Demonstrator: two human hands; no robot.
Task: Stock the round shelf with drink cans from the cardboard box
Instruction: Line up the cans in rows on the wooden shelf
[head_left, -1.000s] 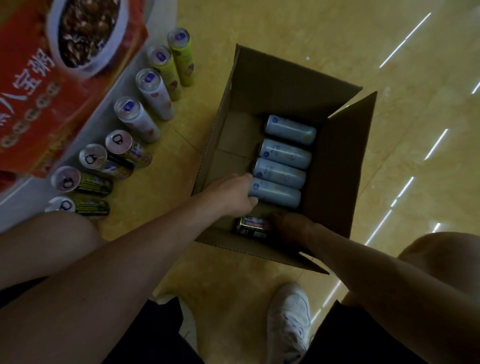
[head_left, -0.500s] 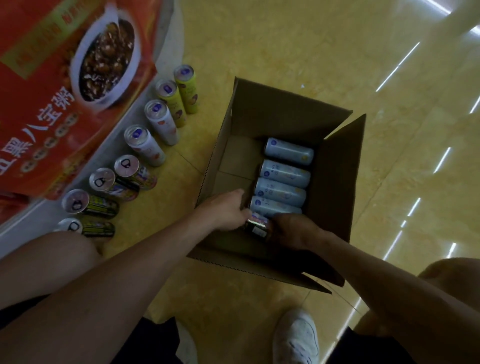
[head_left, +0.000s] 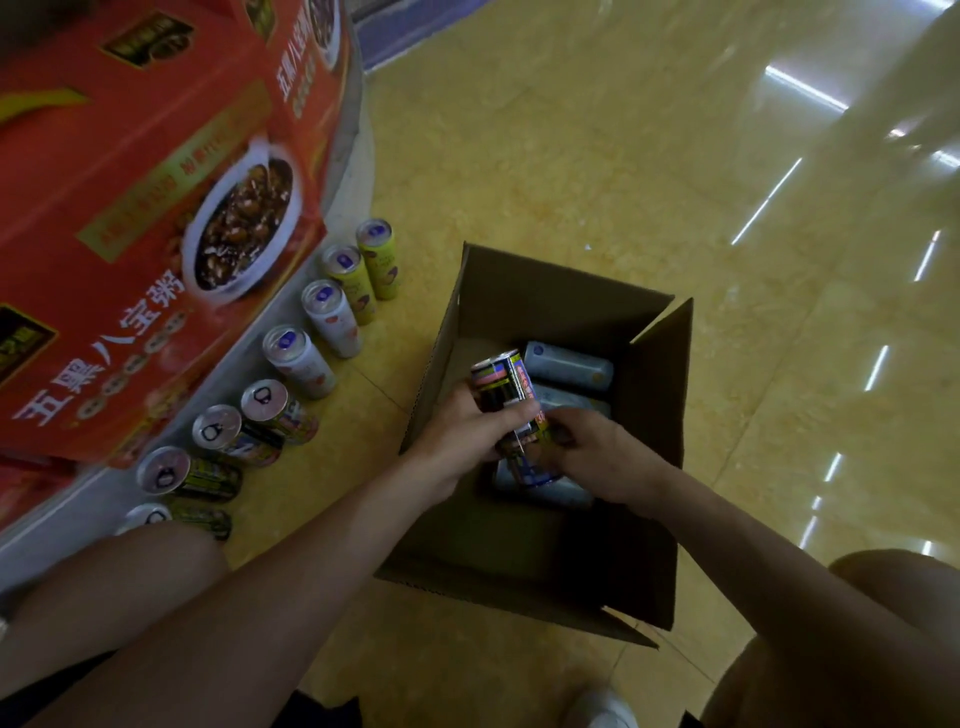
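An open cardboard box (head_left: 524, 306) stands on the floor in front of me. Above its inside, my left hand (head_left: 462, 436) grips a dark can with a red and blue label (head_left: 501, 387), held upright. My right hand (head_left: 592, 454) holds the lower part of the dark cans, its fingers curled round them. Several pale blue cans (head_left: 569, 366) lie on their sides in the box, partly hidden by my hands. A curved row of several cans (head_left: 298, 358) stands along the base of the round shelf (head_left: 343, 192).
Red cartons with a bowl picture (head_left: 156, 234) sit on the round shelf at the left. Shiny yellow floor (head_left: 623, 156) stretches to the right and beyond the box. My knees and a white shoe (head_left: 602, 709) are at the bottom edge.
Both hands were low in the near end of the box on a dark can; now they have lifted the dark cans up above the pale blue ones. The view has tilted up.
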